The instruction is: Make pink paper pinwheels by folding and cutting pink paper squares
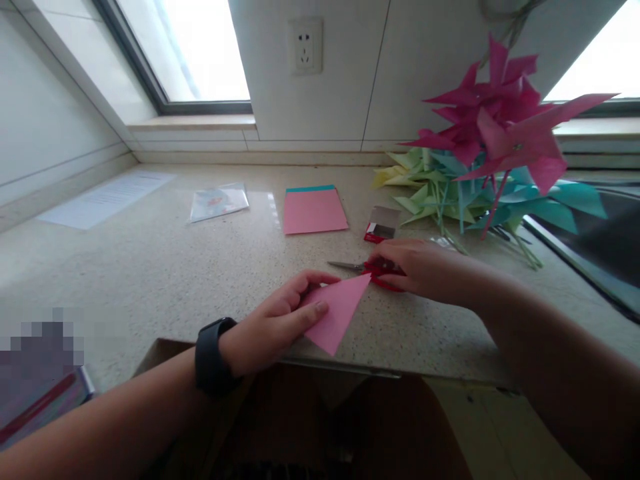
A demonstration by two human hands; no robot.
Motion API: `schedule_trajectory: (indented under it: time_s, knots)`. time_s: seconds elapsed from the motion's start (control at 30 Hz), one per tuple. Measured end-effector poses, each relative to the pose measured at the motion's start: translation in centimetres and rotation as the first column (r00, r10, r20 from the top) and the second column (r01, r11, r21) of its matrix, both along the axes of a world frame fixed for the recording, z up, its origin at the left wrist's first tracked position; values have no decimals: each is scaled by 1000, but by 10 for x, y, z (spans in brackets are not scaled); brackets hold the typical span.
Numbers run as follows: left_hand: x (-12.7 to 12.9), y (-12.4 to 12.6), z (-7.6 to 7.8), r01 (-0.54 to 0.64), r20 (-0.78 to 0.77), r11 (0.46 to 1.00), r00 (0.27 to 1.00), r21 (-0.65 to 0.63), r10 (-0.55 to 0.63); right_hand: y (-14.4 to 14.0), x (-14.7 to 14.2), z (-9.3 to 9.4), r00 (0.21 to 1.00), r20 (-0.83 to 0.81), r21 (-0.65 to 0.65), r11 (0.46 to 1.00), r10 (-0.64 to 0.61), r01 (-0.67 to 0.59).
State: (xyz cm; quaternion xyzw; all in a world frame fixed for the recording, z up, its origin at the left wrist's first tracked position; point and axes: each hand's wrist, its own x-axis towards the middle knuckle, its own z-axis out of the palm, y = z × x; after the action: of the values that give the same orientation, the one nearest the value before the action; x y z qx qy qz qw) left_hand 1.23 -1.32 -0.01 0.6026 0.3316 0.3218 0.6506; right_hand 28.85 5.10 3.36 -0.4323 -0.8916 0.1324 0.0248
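Note:
My left hand [295,310] pinches a piece of pink paper [343,303], folded into a triangle, just above the counter's front edge. The thumb lies on top of the paper and the fingers are behind it. My right hand [407,263] is on a pair of red-handled scissors [345,265], which rest on the counter with the blades pointing left. Its fingers curl over the handles and partly hide them. One tip of the pink triangle reaches the handles. Close behind the right hand stands a small open red box [381,230].
A stack of square pink paper [315,210] with a blue-green edge lies behind the hands. Further left are a clear packet [219,201] and a printed sheet [107,199]. Paper pinwheels [500,113] in pink, green and blue rise at the right, beside a dark glossy panel [595,233].

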Motion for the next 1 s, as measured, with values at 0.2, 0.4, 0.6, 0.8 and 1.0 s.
schedule_trajectory:
  time_s: [0.2, 0.4, 0.6, 0.8, 1.0]
  knots:
    - [5, 3, -1, -105, 173, 987, 977, -120, 125, -7, -10, 4, 1000, 0, 41, 999, -1, 1]
    - [11, -2, 1, -161, 288, 946, 926, -282, 243, -22, -12, 4, 972, -139, 108, 973, -188, 203]
    - [13, -9, -3, -76, 360, 962, 917, -264, 171, -58, -37, -26, 542, -796, -308, 951, -270, 21]
    - [12, -13, -5, -23, 314, 977, 945, -213, 91, -88, -71, -47, 204, -909, -382, 922, -362, -66]
    - [14, -18, -6, 12, 230, 994, 973, -104, 12, -90, -73, -57, 208, -943, -273, 961, -259, -41]
